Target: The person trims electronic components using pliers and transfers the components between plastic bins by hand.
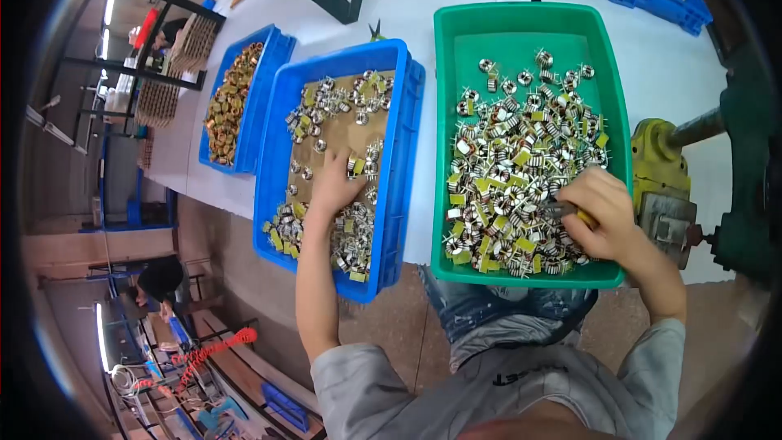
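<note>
My left hand (332, 185) reaches into a blue tray (397, 155), its fingers apart beside a small wire-wound coil with a yellow tag (356, 165). Whether the fingertips touch that coil is hard to see. Several more coils lie in loose groups on the tray's brown bottom. My right hand (600, 210) is closed around a small hand tool with yellow grips and a grey metal head, which looks like pliers (562, 209). The tool's tip is over a dense heap of ring coils (509, 171) in the green tray (533, 10); the heap partly hides it.
A second blue bin (281, 53) with copper-coloured rings stands at the left. Another blue crate (652, 0) of coils is at the far right. A yellow-and-green machine (661, 163) stands beside the green tray. Small cutters (375, 31) lie behind the trays. Another person (161, 277) is at the lower left.
</note>
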A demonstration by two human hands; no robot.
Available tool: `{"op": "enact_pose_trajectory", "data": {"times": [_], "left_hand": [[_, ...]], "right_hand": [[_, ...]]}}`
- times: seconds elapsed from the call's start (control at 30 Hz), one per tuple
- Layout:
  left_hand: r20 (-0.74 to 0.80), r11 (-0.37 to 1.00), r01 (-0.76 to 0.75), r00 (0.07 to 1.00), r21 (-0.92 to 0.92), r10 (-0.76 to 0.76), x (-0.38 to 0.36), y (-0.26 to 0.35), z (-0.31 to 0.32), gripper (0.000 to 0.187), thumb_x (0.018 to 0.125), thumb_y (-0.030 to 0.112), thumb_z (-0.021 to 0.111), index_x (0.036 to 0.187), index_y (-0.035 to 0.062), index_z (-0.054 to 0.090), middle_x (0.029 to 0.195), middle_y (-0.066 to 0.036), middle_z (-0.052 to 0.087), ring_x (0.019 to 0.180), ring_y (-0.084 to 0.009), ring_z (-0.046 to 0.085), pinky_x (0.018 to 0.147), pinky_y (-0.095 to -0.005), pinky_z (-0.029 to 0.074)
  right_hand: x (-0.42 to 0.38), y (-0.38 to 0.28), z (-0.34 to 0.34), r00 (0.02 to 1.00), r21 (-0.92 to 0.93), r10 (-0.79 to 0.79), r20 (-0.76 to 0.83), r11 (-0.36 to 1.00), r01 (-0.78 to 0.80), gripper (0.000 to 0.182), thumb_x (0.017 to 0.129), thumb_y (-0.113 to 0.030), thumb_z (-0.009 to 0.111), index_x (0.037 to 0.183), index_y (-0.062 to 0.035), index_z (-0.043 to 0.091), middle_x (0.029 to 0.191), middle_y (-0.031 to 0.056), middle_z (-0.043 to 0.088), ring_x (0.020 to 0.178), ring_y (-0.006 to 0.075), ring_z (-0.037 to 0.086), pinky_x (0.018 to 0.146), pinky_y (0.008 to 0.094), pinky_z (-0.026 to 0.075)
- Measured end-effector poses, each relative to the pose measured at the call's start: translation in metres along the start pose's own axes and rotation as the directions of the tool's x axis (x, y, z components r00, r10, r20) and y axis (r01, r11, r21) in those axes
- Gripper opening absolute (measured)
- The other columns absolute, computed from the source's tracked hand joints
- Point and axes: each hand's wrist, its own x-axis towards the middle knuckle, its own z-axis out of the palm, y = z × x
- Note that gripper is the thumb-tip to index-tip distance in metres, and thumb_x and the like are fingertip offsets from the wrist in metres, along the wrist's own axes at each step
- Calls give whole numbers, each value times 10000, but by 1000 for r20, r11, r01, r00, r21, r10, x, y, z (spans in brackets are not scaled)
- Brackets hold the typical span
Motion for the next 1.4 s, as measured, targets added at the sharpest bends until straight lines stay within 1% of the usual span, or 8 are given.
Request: {"op": "enact_pose_trajectory", "data": {"times": [0.2,0.33,0.5,0.7,1.0,1.2,1.33,1.4], "left_hand": [[-38,995,-91,995,-45,89,5,0,-4,581,746,125,680,1290,84,480,1171,-167,509,946,-369,585,833,-454,501],[90,973,-193,975,-123,205,-6,19,-21,623,760,120,662,1343,91,444,1199,-177,495,959,-366,585,848,-454,497],[101,935,-322,936,-148,338,-1,7,-7,648,779,156,666,1375,99,419,1227,-184,482,976,-359,584,864,-447,494],[99,913,-342,924,-222,370,-7,12,-10,656,781,203,688,1372,93,425,1222,-187,485,966,-352,584,851,-442,494],[40,967,-87,994,-238,100,2,22,2,608,806,312,706,1313,79,464,1210,-190,495,910,-350,601,822,-440,499],[-14,898,-242,967,-366,255,19,7,24,514,839,335,678,1224,69,465,1179,-189,519,902,-368,614,796,-461,501],[-209,975,-63,978,-213,18,-1,50,22,393,881,266,607,1174,69,434,1133,-194,550,904,-397,614,774,-483,494],[-222,973,-68,975,-220,18,-1,55,27,388,886,252,592,1184,68,424,1126,-197,554,905,-403,612,774,-489,492]], "right_hand": [[2,1,-3,998,4,20,-56,1000,-20,203,739,-42,674,934,7,645,764,81,599,627,223,494,620,307,424],[0,1,-1,998,-1,47,-31,999,-47,192,757,-39,669,940,11,641,765,86,597,635,231,498,620,313,427],[2,-3,-3,1000,-29,12,13,1000,-12,191,763,-40,670,943,14,643,766,86,599,638,233,506,622,315,432],[-4,3,1,1000,-55,5,11,998,-5,191,767,-44,672,947,12,646,772,85,606,642,232,514,623,312,436],[1,-6,2,999,-89,5,36,996,-2,192,774,-47,668,955,12,649,780,89,616,651,229,523,627,310,440],[1,-8,-1,999,-101,8,48,995,-3,184,783,-49,653,955,17,646,790,92,624,653,227,525,636,317,442],[-2,0,0,993,-85,114,13,990,-113,192,801,-57,636,974,27,644,812,98,637,671,227,539,648,314,439],[-2,0,2,990,-67,139,-1,988,-139,193,808,-62,632,978,29,645,816,98,638,676,227,541,649,310,437]]}}
